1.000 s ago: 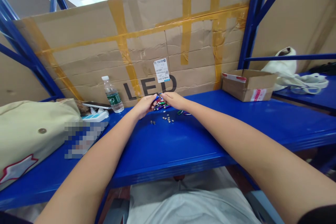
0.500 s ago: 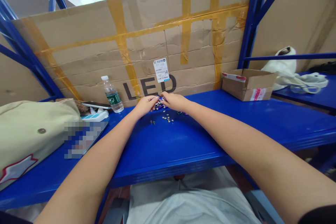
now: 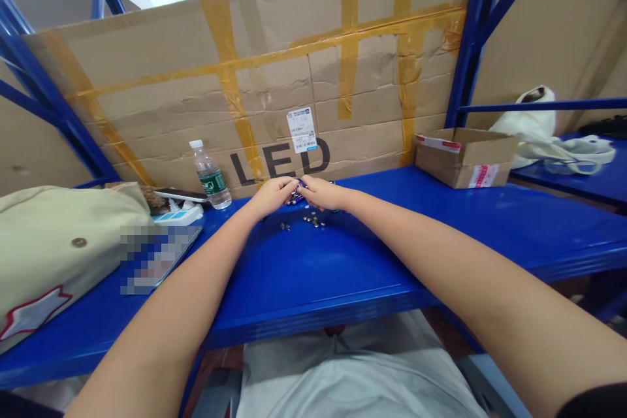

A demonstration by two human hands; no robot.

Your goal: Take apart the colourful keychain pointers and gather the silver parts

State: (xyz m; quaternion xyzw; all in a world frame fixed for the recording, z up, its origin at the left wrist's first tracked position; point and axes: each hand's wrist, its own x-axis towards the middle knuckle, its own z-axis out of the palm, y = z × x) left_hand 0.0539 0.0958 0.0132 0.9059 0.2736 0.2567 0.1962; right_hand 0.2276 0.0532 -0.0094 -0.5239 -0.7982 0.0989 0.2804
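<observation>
Between my fingertips, over the far part of the blue surface point(image 3: 313, 274) and near the cardboard, is a small shiny purple piece point(image 3: 302, 184), mostly hidden by my fingers. My left hand point(image 3: 273, 197) and right hand point(image 3: 321, 192) meet at it, fingers drawn in narrow and pinching it between them. Just under them lie glossy dark and purple pieces point(image 3: 296, 198), too covered to make out. Nearer me are small round metal discs point(image 3: 316, 223), with a few tiny metal bits point(image 3: 285, 226) to their left. Behind stands a creased cardboard panel point(image 3: 274, 98) printed "LED" in big black capitals, crossed by glossy yellow-brown tape point(image 3: 349, 49); its white label point(image 3: 302, 130) carries a barcode and print too small to read. To my left, a clear plastic bottle point(image 3: 211, 179) wears a green label, its lettering unreadable, beside a white power strip point(image 3: 179, 216). Closer in sits a cream fabric bag point(image 3: 44, 235) with a round button and a red-edged patch. At right rests an open cardboard box point(image 3: 441, 170), with red-and-white stickers.
</observation>
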